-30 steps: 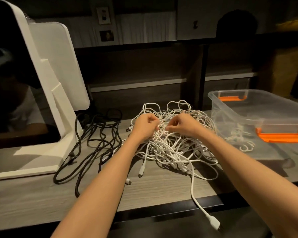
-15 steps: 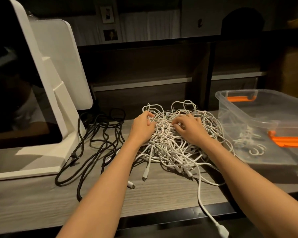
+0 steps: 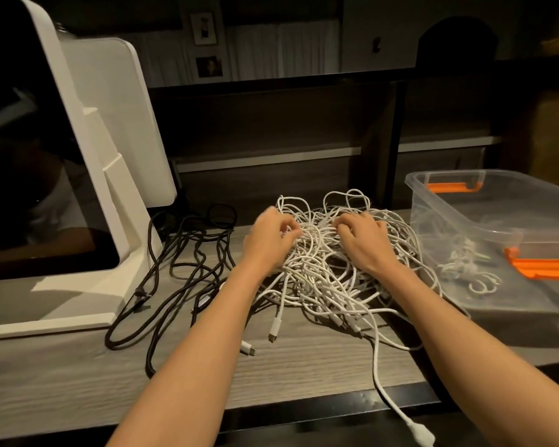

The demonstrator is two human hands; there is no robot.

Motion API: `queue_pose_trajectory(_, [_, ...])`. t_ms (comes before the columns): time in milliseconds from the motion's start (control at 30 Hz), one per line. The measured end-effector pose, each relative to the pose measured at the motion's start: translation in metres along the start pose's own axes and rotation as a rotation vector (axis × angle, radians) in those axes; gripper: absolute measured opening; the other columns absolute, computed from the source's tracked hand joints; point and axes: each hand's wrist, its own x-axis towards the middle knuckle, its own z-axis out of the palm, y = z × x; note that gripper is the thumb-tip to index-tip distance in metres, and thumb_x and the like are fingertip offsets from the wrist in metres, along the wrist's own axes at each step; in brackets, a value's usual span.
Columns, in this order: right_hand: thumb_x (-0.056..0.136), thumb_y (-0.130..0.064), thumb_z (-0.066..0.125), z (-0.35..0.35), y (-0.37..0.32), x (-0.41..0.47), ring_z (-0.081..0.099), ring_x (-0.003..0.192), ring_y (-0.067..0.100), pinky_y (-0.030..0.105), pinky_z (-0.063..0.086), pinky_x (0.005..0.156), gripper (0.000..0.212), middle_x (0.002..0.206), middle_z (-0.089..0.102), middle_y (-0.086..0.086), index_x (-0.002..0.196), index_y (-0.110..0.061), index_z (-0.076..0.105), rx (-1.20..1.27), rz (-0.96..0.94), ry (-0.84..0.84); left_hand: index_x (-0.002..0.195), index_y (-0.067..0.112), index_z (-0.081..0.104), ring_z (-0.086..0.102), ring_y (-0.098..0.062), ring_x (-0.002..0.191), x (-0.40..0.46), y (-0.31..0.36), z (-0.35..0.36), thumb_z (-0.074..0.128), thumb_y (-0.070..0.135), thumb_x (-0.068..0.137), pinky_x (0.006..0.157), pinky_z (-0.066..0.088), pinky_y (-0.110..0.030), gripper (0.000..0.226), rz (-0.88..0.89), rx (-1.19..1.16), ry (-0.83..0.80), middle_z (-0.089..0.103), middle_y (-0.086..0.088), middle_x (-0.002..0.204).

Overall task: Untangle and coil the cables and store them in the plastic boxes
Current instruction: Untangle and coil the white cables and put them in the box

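Note:
A tangled heap of white cables (image 3: 323, 279) lies mid-desk. My left hand (image 3: 268, 240) sits on the heap's left top, fingers curled into the strands. On its right top is my right hand (image 3: 365, 241), fingers bent down among the cables. One white cable trails off the front edge, ending in a plug (image 3: 421, 435). Loose black cables (image 3: 181, 272) spread to the left. A clear plastic box (image 3: 433, 201) with orange handles stands at the right and holds a small white cable bundle (image 3: 468, 269).
A large white machine with a dark window (image 3: 78, 188) fills the left of the wooden desk (image 3: 304, 375). A dark shelf unit rises behind the cables. The desk's black front edge runs just below my forearms.
My hands moved slightly apart on top of the white heap; the right hand went from a closed pinch to fingers spread and digging into the strands. The view shifted a little.

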Motion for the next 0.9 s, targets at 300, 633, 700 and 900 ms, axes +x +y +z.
queue_pose_trajectory(300, [0.09, -0.008, 0.057, -0.001, -0.008, 0.0, 0.049, 0.11, 0.011, 0.03, 0.039, 0.098, 0.03, 0.112, 0.059, -0.006, 0.118, -0.018, 0.063, 0.211, -0.232, 0.167, 0.09, 0.017, 0.05, 0.059, -0.008, 0.08, 0.0, 0.01, -0.002, 0.04, 0.013, 0.103, 0.061, 0.041, -0.011, 0.017, -0.185, -0.593, -0.005, 0.064, 0.003, 0.09])
queue_pose_trajectory(633, [0.094, -0.038, 0.054, 0.008, -0.017, 0.0, 0.038, 0.128, 0.014, 0.043, 0.021, 0.107, 0.024, 0.132, 0.054, -0.013, 0.117, -0.033, 0.059, -0.083, 0.002, -0.102, 0.088, 0.019, 0.048, 0.057, -0.014, 0.108, 0.0, 0.017, -0.005, 0.037, 0.014, 0.104, 0.083, 0.043, -0.03, 0.02, -0.172, -0.693, 0.007, 0.064, 0.0, 0.115])
queue_pose_trajectory(700, [0.095, -0.038, 0.053, 0.008, -0.016, 0.001, 0.035, 0.129, 0.016, 0.045, 0.02, 0.107, 0.031, 0.136, 0.05, -0.013, 0.125, -0.036, 0.054, -0.14, -0.001, -0.119, 0.089, 0.017, 0.048, 0.059, -0.013, 0.103, 0.002, 0.02, -0.01, 0.036, 0.013, 0.104, 0.082, 0.044, -0.03, 0.02, -0.173, -0.789, 0.036, 0.065, 0.003, 0.104])
queue_pose_trajectory(900, [0.094, -0.034, 0.054, 0.01, -0.016, 0.002, 0.036, 0.118, 0.015, 0.038, 0.021, 0.102, 0.038, 0.133, 0.052, -0.012, 0.132, -0.031, 0.052, 0.001, -0.111, -0.139, 0.087, 0.016, 0.054, 0.06, -0.017, 0.095, -0.002, 0.021, -0.008, 0.038, 0.014, 0.104, 0.073, 0.044, -0.024, 0.024, -0.109, -0.775, -0.173, 0.065, -0.007, 0.098])
